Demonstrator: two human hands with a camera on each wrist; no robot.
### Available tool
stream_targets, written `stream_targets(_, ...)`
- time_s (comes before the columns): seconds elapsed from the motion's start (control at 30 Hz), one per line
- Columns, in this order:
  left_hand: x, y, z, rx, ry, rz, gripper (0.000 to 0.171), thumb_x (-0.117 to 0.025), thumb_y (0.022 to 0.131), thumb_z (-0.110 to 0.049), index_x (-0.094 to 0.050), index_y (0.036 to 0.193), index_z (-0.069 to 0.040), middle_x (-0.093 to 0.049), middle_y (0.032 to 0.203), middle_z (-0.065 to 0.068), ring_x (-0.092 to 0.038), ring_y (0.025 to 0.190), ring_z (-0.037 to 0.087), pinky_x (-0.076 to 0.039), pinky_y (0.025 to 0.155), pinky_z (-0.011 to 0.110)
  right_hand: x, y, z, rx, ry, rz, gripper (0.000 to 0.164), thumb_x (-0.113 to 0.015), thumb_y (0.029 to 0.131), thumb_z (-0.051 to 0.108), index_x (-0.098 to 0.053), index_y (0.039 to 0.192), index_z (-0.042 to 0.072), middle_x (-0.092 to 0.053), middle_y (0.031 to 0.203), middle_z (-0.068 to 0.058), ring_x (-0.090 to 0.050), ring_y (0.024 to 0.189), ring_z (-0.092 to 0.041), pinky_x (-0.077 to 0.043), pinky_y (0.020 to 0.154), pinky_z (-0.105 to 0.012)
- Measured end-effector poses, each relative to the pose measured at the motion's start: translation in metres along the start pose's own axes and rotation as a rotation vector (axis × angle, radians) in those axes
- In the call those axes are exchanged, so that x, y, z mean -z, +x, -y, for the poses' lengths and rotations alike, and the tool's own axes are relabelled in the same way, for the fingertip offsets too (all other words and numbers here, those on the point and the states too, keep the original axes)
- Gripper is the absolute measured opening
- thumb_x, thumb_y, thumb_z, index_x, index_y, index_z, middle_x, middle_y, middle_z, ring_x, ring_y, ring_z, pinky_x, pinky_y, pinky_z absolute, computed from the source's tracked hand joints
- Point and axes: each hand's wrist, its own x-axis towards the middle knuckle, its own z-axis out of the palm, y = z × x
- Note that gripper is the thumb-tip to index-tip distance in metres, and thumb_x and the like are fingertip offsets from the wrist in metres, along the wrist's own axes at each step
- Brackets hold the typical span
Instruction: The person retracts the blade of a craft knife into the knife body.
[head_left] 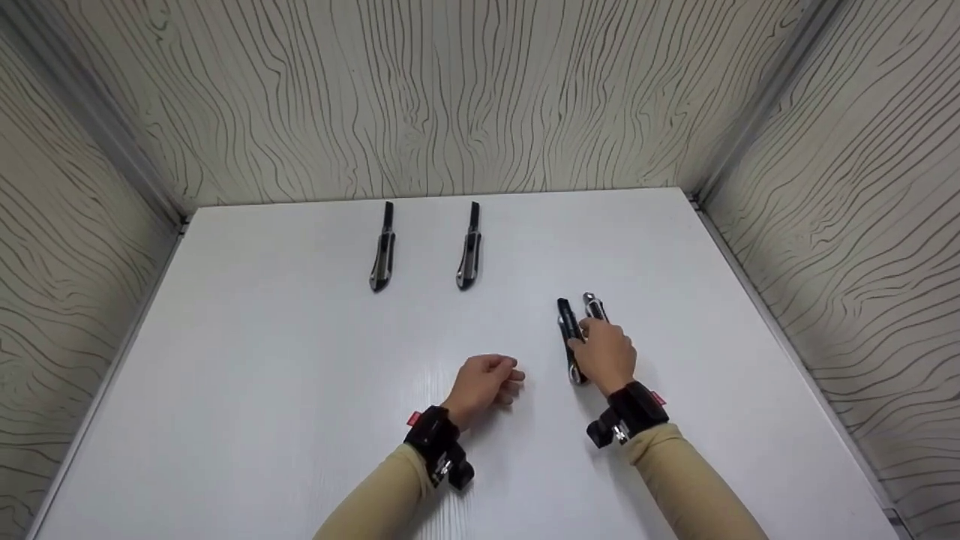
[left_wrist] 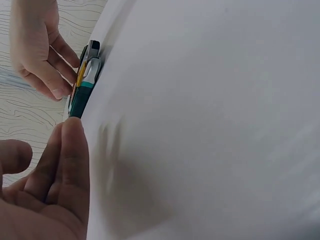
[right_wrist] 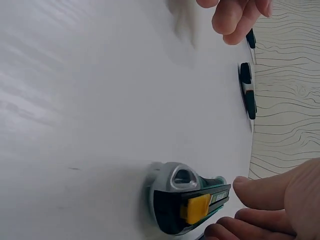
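My right hand (head_left: 606, 354) is over two utility knives on the right side of the white table. Its thumb is at the nearer-left knife (head_left: 568, 337), and the fingers partly cover the other utility knife (head_left: 595, 306). In the right wrist view, the thumb is beside the end of a grey and black knife (right_wrist: 172, 205) with a yellow slider; no firm grip shows. My left hand (head_left: 482, 386) hovers above the table to the left, fingers loosely bent, holding nothing. The left wrist view shows its fingertips below the knives (left_wrist: 87, 82) in the picture.
Two more utility knives, one at left (head_left: 383, 256) and one at centre (head_left: 469, 259), lie side by side near the back of the white table (head_left: 262, 360). Wood-patterned panels (head_left: 420, 97) enclose the back and both sides.
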Motion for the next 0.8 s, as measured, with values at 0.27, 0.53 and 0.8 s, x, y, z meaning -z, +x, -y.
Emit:
stream_targets(0.27, 0.025, 0.002, -0.005, -0.014, -0.009, -0.041, 0.036, -0.05, 0.101, -0.018, -0.058, 0.124, 0.008, -0.071, 0.106, 0.02, -0.07, 0.082, 0.018, -0.06, 0.069, 0.03, -0.01, 0.006, 0.018, 0.04, 0.06, 0.025, 0.037, -0.072, 0.086, 0.021, -0.067, 0.119, 0.004, -0.073, 0.108, -0.014, -0.07, 0.095, -0.031, -0.055, 0.077, -0.045)
stream_targets(0.53, 0.054, 0.007, -0.018, 0.009, 0.071, -0.116, 0.036, -0.051, 0.101, -0.019, -0.058, 0.127, 0.004, -0.071, 0.107, 0.02, -0.069, 0.084, 0.02, -0.058, 0.068, 0.029, -0.025, 0.012, 0.042, 0.08, 0.072, 0.086, 0.04, -0.072, 0.084, 0.023, -0.066, 0.12, 0.005, -0.073, 0.107, -0.013, -0.069, 0.097, -0.032, -0.055, 0.082, -0.047)
stream_targets(0.8, 0.077, 0.024, -0.045, 0.02, 0.354, -0.208, 0.034, -0.052, 0.099, -0.023, -0.062, 0.125, -0.003, -0.072, 0.104, 0.012, -0.069, 0.079, 0.018, -0.059, 0.067, 0.029, -0.04, 0.013, 0.066, 0.147, 0.061, 0.174, 0.04, -0.072, 0.085, 0.022, -0.066, 0.119, 0.004, -0.073, 0.107, -0.015, -0.07, 0.095, -0.03, -0.057, 0.08, -0.045)
